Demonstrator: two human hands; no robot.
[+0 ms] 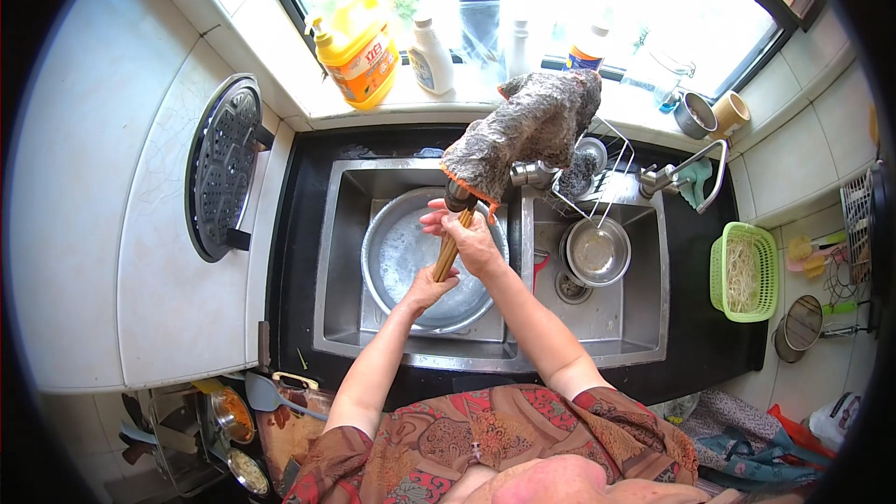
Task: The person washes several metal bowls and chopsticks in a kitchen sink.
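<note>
A bundle of wooden chopsticks [449,252] is held between my hands above a round metal basin [381,294] of cloudy, soapy water in the left sink bowl. My left hand [428,288] closes around the lower end of the bundle. My right hand [469,238] lies against the upper part, its thumb on the sticks and its other fingers spread. Just above the fingertips is the dark end of the faucet [458,196], with a grey cloth with orange edging [525,133] draped over it. Whether water runs from it I cannot tell.
Stacked metal bowls [598,252] and a red-handled tool [540,267] lie in the right sink bowl. A wire rack [616,147] holds a scouring pad [578,173]. Bottles, including a yellow pump jug [357,59], line the sill. A green basket [770,273] of sprouts stands right.
</note>
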